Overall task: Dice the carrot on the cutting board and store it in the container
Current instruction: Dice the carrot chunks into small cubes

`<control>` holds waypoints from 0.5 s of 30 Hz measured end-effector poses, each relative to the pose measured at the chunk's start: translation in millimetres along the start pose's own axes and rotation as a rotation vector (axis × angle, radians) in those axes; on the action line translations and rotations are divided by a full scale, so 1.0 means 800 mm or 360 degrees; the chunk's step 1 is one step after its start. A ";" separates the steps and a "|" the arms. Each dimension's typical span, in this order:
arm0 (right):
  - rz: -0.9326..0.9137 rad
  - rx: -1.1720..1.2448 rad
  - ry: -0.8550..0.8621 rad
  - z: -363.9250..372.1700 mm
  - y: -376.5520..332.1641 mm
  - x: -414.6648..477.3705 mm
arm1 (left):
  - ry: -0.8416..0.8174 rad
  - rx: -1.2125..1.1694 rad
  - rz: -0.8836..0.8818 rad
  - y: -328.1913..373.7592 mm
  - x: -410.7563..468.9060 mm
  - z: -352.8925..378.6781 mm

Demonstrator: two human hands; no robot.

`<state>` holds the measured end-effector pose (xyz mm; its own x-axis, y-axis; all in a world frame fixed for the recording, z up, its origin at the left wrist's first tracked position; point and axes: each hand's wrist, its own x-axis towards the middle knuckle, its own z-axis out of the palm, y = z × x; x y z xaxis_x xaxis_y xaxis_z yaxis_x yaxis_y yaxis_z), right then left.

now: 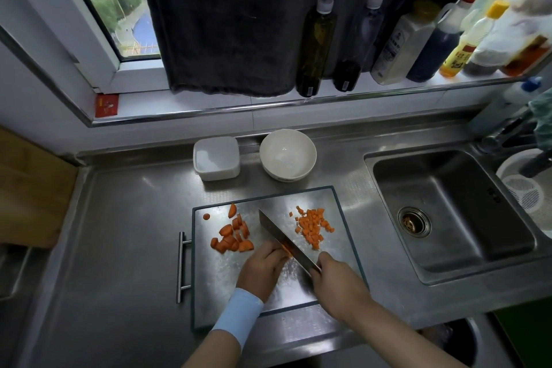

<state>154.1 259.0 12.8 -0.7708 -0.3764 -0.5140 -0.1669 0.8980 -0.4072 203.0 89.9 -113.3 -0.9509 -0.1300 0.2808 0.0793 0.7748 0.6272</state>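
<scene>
A steel cutting board (227, 278) lies on the counter. Larger carrot chunks (231, 234) lie at its left, and a pile of small carrot dice (312, 225) at its right. My right hand (337, 285) grips the handle of a knife (280, 236) whose blade slants across the board's middle. My left hand (263, 267) has curled fingers holding down a carrot piece (287, 249) against the blade; most of that piece is hidden. A white square container (216, 158) stands open behind the board.
A white bowl (287, 154) sits beside the container. A sink (448, 212) lies to the right, with a white strainer (525, 188) at its far edge. Several bottles (316, 45) line the window sill. The board's handle (181, 266) sticks out at the left.
</scene>
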 end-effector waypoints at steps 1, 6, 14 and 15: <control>-0.0003 0.0004 -0.0008 0.000 0.000 0.000 | 0.0017 -0.0016 0.0001 -0.001 -0.001 0.001; -0.0010 -0.0071 0.0032 -0.001 -0.005 -0.001 | 0.0070 -0.0081 0.0014 -0.003 -0.004 0.009; -0.0072 -0.0230 0.0079 -0.006 -0.027 -0.015 | 0.0118 -0.0165 -0.0018 0.003 0.004 0.005; -0.0064 -0.0236 0.0081 -0.006 -0.028 -0.016 | 0.0114 -0.0169 -0.0023 0.003 0.004 0.004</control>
<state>164.6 244.4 31.9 -0.7914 -0.4039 -0.4589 -0.2844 0.9077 -0.3085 199.0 93.1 -113.0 -0.9286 -0.1875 0.3202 0.1008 0.7030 0.7040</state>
